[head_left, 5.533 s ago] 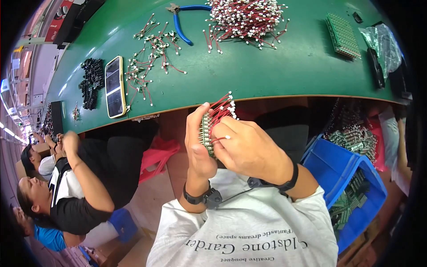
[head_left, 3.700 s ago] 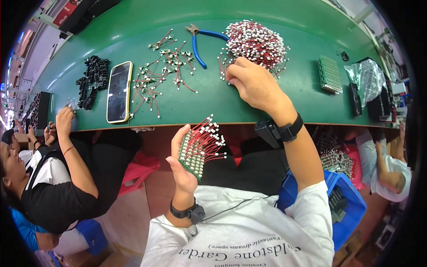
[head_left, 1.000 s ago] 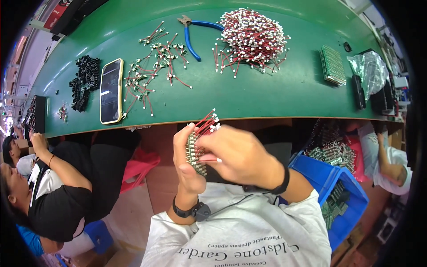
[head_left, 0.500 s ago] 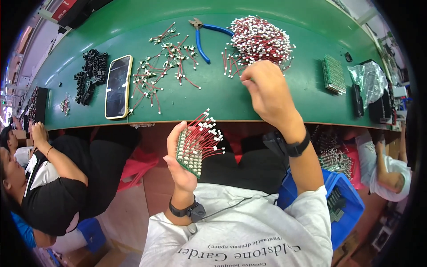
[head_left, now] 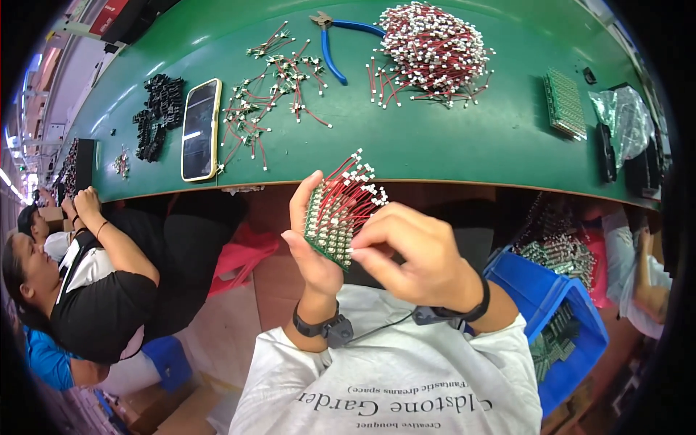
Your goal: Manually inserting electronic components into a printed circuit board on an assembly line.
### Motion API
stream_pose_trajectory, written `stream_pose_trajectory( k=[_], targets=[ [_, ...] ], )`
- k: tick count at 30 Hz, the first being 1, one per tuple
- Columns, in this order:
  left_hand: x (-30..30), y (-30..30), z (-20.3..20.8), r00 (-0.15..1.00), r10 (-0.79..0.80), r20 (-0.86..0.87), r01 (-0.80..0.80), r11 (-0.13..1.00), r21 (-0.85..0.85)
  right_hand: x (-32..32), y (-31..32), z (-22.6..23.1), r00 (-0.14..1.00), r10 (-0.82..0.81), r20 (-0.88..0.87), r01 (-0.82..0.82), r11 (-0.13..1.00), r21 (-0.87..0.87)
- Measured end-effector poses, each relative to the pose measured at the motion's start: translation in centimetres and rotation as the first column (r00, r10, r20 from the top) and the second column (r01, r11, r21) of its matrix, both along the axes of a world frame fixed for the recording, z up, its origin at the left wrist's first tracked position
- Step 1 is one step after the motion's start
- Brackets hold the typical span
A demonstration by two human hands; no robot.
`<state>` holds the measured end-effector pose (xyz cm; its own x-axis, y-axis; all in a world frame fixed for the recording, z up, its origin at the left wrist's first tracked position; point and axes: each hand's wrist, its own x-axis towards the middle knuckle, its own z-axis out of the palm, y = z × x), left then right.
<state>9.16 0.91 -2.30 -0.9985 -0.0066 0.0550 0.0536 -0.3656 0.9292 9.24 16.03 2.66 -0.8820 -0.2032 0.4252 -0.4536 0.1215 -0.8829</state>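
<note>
My left hand (head_left: 315, 261) grips a green circuit board panel (head_left: 330, 233) by its edges, tilted above my lap. Rows of small white sockets cover the panel. Many red wire leads (head_left: 353, 192) with white plugs stand out from its far rows. My right hand (head_left: 415, 250) is at the panel's near right side, thumb and forefinger pinched on a small white connector against the sockets. Most of that piece is hidden by the fingers. On the bench beyond lies a large heap of red leads with white plugs (head_left: 435, 54).
Blue-handled cutters (head_left: 330, 54), small boards with red wires (head_left: 279, 87), a phone (head_left: 201, 130) and black parts (head_left: 156, 116) lie on the green bench (head_left: 478, 156). Stacked panels (head_left: 565, 105) sit right. A blue bin (head_left: 580, 348) stands beside me; a co-worker (head_left: 94, 290) sits left.
My right hand has come back from beside the heap of leads to the panel, its fingertips now at the sockets. My left hand still holds the panel. The view has shifted slightly.
</note>
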Motion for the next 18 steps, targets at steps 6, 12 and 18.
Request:
stream_pose_trajectory(
  k=[6, 12, 18],
  targets=[
    [0.4, 0.7, 0.2, 0.999, 0.001, -0.049, -0.009, 0.986, -0.165, 0.1, -1.0, -1.5, 0.991, -0.025, -0.135, 0.037, 0.996, 0.083],
    [0.6, 1.5, -0.2, 0.996, 0.003, -0.084, -0.021, 0.978, -0.206, 0.6, -0.6, -1.8, 0.992, -0.050, -0.112, 0.062, 0.992, 0.108],
    [0.7, 2.2, -0.4, 0.991, 0.028, -0.129, -0.070, 0.940, -0.335, 1.1, 0.0, -1.3, 0.995, -0.042, -0.087, 0.065, 0.958, 0.279]
  ],
)
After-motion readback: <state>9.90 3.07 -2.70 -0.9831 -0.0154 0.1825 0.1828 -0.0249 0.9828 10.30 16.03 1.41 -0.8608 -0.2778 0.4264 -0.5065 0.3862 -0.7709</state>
